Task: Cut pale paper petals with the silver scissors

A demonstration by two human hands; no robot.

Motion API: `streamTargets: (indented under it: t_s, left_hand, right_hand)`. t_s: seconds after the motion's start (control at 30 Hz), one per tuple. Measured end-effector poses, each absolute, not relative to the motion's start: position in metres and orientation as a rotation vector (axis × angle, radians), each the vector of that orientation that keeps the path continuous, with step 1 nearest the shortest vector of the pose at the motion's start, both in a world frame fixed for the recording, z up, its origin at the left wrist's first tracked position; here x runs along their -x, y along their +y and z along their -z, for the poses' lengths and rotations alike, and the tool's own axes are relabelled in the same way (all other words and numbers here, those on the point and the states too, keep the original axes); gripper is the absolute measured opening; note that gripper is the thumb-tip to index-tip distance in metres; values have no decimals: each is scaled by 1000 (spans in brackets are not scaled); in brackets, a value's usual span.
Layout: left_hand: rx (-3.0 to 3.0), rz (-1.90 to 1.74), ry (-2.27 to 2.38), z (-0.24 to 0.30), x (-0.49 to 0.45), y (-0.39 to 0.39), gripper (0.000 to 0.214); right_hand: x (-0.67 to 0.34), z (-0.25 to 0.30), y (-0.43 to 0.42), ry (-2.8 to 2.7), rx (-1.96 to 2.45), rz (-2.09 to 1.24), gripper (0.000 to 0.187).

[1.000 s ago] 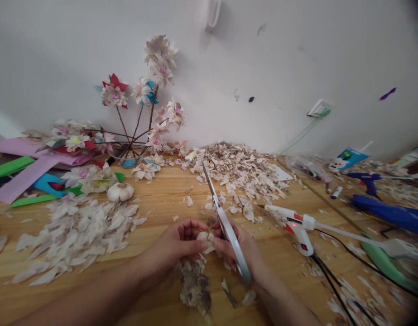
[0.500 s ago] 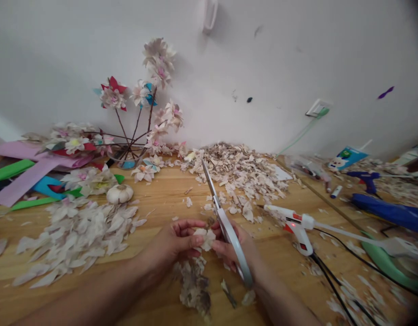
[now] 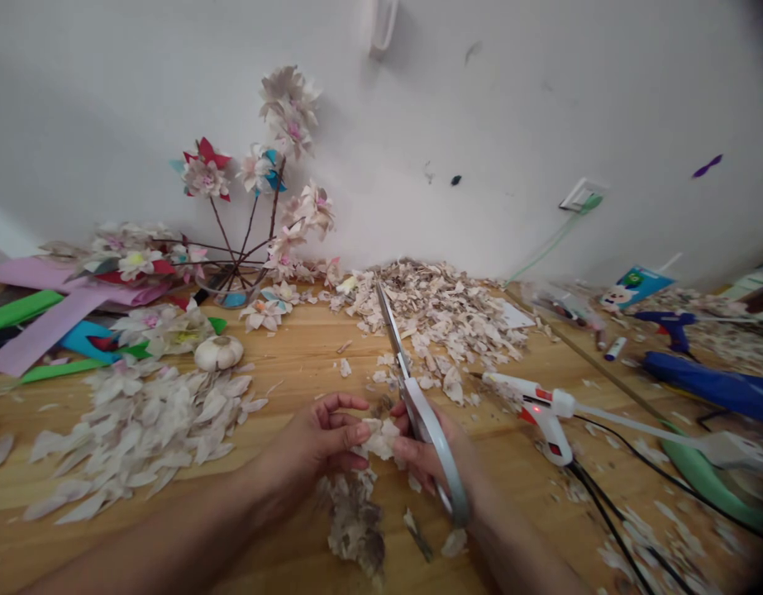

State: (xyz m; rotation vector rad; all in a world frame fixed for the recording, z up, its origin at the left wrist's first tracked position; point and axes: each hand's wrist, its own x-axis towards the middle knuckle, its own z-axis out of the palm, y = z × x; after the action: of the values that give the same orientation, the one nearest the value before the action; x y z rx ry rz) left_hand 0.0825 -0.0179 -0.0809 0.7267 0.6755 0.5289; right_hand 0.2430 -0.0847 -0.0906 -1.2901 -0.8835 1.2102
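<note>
My left hand (image 3: 322,440) and my right hand (image 3: 427,459) meet near the table's front edge and both pinch a small pale papery piece (image 3: 377,438) between their fingertips. My right hand also holds a pair of white-handled scissors (image 3: 418,413), blades closed and pointing away towards the wall. Below my hands lies a small heap of brownish scraps (image 3: 355,521). A flat spread of cut pale petals (image 3: 139,426) lies to the left, with a whole garlic bulb (image 3: 218,352) behind it.
A large pile of husk scraps (image 3: 443,318) lies by the wall. Handmade flowers on twigs (image 3: 257,190) stand at back left beside coloured paper strips (image 3: 40,322). A white glue gun (image 3: 546,409) with cables, a blue glue gun (image 3: 670,326) and a green hoop (image 3: 709,487) lie on the right.
My hands and the scissors have shifted slightly right and nearer, and the pale piece has been turned a little between my fingertips. Nothing else on the table has moved.
</note>
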Motion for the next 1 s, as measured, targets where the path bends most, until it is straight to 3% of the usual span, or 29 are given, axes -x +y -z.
streamTargets:
  t_s: [1.0]
  left_hand:
    - [-936,-363,510,87,-87,-24,48]
  right_hand:
    - [-238,81,-85,-850,1316,-1091,46]
